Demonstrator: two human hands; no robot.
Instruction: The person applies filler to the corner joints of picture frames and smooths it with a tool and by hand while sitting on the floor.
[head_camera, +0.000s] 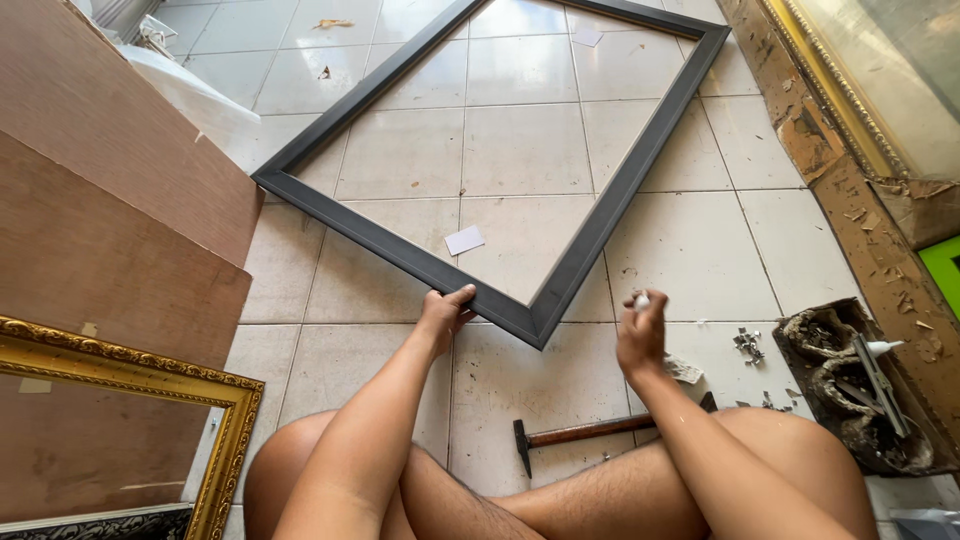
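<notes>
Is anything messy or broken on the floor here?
Yes. Small metal bits lie scattered on the tiles by the right hand, and paper scraps sit inside the dark frame. The wooden strip along the right is chipped and flaking. The left hand grips the frame, which looks whole.

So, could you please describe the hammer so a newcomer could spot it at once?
Start at the big dark picture frame on the tiled floor and find its nearest corner. Just below, by the seated person's legs, lies the hammer, under the right hand. It alone has a wooden handle and black head.
</notes>
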